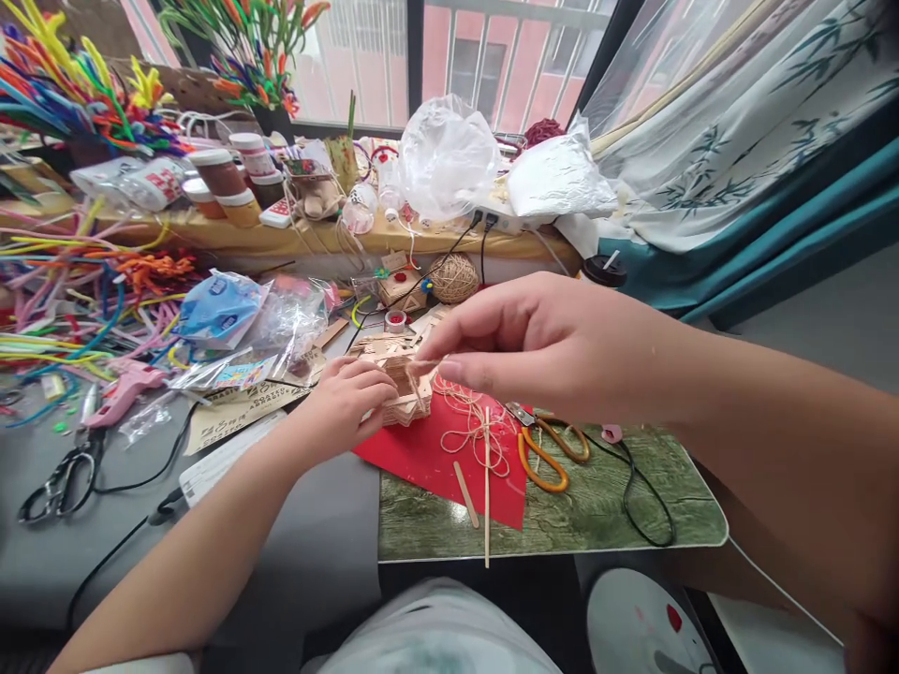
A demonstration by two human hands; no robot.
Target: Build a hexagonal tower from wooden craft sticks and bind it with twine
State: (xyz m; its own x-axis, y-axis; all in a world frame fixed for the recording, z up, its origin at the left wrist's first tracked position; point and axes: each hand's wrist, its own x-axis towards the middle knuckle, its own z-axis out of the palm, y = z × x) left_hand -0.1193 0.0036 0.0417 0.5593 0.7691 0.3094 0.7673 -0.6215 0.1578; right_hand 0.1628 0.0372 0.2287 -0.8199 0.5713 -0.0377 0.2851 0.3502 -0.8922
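A stacked craft-stick box [407, 410] with an angular outline rests on a red sheet [449, 445]. My left hand [351, 402] grips its left side, fingers bent over the near wall. Between the thumb and forefinger of my right hand [534, 342] is a pinched strand of twine [421, 363], which runs to the box's rim. Part of the box lies hidden behind my fingers. Loose loops of twine [470, 421] lie on the red sheet, just below my right hand. A short craft stick [465, 494] and a long thin wooden stick [487, 505] lie nearer to me.
Orange-handled scissors [554, 454] lie right of the red sheet on a green board [604, 520]. Farther left are a pink glue gun [126, 391], black scissors [60, 487] and heaped pipe cleaners [77, 309]. Behind the box sit a twine ball [454, 278] and a small wooden box [403, 290].
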